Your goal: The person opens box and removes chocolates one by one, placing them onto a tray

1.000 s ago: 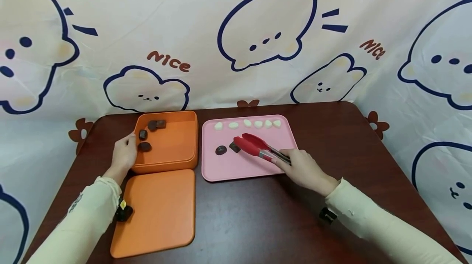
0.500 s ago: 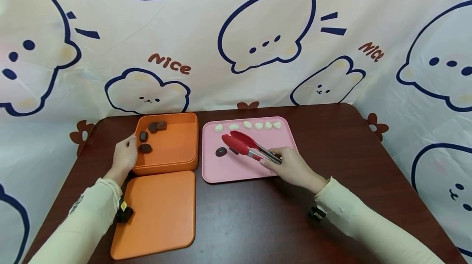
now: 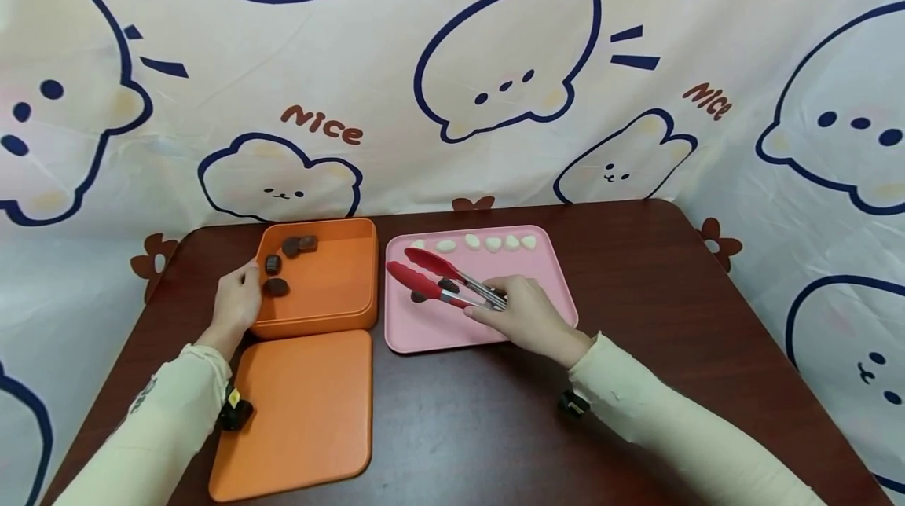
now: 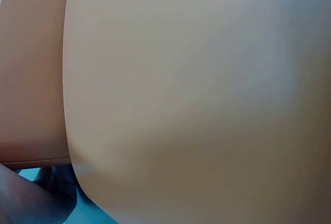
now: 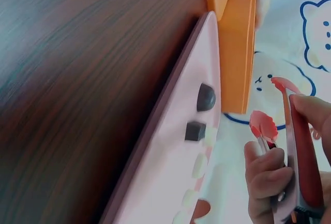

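Observation:
My right hand [image 3: 532, 316] grips red-tipped metal tongs [image 3: 417, 280] above the pink tray [image 3: 424, 335]. Their tips stand apart; in the right wrist view nothing shows between them. Beneath the tongs on the tray are a rounded dark chocolate [image 5: 206, 98] and a squarish dark chocolate [image 5: 195, 131], partly hidden in the head view. Several white pieces [image 3: 492, 243] line the tray's far side. My left hand [image 3: 236, 300] holds the left wall of the orange box [image 3: 332, 278], its fingers partly hidden. Several brown chocolates [image 3: 276, 287] lie in the box's left part.
An orange lid [image 3: 297, 412] lies flat in front of the box, and fills most of the left wrist view. The tray stands close to the box's right side on a dark wooden table [image 3: 636, 270]. A cartoon-printed cloth [image 3: 396, 168] hangs behind the table.
My right hand has carried the tongs left across the tray, past the two dark chocolates, with the tips now near the box. My left hand has stayed at the box.

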`<state>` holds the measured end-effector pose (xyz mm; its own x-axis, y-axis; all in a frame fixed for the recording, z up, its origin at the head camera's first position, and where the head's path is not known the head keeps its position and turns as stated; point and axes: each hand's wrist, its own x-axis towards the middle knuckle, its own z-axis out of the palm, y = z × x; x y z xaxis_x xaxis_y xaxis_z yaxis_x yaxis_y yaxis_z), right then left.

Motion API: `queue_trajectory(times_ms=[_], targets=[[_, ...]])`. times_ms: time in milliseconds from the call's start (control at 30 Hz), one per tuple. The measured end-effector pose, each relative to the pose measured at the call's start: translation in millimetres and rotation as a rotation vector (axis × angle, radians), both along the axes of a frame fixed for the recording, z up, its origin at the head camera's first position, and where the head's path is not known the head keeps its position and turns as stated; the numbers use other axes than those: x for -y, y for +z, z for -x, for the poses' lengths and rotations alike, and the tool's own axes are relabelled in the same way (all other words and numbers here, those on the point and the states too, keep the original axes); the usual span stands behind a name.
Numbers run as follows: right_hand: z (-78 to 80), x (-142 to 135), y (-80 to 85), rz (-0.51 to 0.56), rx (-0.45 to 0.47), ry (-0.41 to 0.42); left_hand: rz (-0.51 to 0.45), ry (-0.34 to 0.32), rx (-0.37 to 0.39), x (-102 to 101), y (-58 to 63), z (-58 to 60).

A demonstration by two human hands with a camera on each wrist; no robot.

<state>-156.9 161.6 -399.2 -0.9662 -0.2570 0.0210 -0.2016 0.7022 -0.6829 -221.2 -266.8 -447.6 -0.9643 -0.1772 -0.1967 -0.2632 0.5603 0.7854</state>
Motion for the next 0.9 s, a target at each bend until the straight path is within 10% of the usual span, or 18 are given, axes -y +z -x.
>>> queue_trajectory(times_ms=[433, 900], targets=[[11.1, 55.8, 7.4, -0.079, -0.048, 0.063, -0.007, -0.013, -0.017, 3.0, -0.5, -0.2], [32.3, 124.6, 22.5, -0.423, -0.211, 0.179, -0.018, -0.003, -0.010, 3.9, 0.3, 3.5]])
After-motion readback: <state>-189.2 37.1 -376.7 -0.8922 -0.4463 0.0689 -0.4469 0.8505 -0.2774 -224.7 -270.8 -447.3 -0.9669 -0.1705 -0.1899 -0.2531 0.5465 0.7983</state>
